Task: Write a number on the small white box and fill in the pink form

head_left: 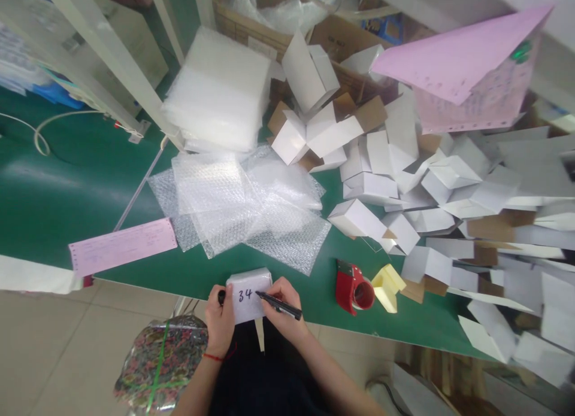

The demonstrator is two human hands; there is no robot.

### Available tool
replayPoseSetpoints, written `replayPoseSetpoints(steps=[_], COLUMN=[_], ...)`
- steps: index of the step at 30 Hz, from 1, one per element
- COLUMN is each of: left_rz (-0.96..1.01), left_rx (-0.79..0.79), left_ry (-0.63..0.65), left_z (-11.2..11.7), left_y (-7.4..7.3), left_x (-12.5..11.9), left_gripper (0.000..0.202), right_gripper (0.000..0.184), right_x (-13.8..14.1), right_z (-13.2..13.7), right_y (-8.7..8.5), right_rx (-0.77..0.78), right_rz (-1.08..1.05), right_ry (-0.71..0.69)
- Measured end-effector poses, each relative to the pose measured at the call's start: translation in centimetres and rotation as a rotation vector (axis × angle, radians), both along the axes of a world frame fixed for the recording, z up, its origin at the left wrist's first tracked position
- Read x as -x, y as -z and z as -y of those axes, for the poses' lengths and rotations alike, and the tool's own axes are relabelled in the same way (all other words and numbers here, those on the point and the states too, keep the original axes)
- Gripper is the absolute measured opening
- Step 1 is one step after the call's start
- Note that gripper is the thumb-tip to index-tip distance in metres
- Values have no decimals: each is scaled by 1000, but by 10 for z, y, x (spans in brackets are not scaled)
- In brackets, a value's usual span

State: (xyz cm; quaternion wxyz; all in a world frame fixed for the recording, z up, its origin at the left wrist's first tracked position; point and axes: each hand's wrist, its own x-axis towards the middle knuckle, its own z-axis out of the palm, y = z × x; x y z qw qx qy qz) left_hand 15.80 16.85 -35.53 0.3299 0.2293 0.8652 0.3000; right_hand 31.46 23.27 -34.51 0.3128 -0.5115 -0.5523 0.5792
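At the table's front edge a small white box [245,313] carries the handwritten number 34 on its upper face. My left hand [219,325] grips the box by its left side. A small black piece [221,297], which looks like a marker cap, shows at those fingers. Pinched in my right hand [287,320] is a black marker [284,307], its tip at the box just right of the digits. Just beyond the box lie overlapping sheets of bubble wrap [251,206].
A thick stack of white foam sheets [220,93] stands behind the bubble wrap. White cartons [372,188] heap up on the right. Nearer are a red tape dispenser [348,287] and a yellow piece [387,287]. A pink slip [123,246] lies left; a cushioned stool [162,362] stands below.
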Motion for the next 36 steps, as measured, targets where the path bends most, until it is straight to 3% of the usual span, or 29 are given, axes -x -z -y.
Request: replayPoseSetpoints(steps=[15,18,21,24,27,30,33,36], left_rz=[-7,-12,-11,-3,-1,-2,24,42], left_rx=[8,12,23,34,36,15,-23,-42], left_ry=[8,11,22,48,99,174,310,435], left_z=[-2,-1,0,2,4,5,7,11], left_y=[-2,0,3,2,-10,-35,-64,-84], left_x=[-1,0,0,3,12,23,32,39], left_gripper=[43,43,42,43,43,41,40,36], right_gripper=[15,13,12,14,17,18,22,30], right_x=[-2,-6,-10,-15,-17,-10,9,35], right_z=[-4,-2,-1,-4,-12,-18,-17,-12], right_y=[0,2,5,2,-11,-34,-58,-73], right_rx=[-13,141,375,461,453,482,587,645], right_rz=[26,-68,-185,-249,-221,-241,-394,-463], right_ry=[-44,1,143,281,303,213,139,65])
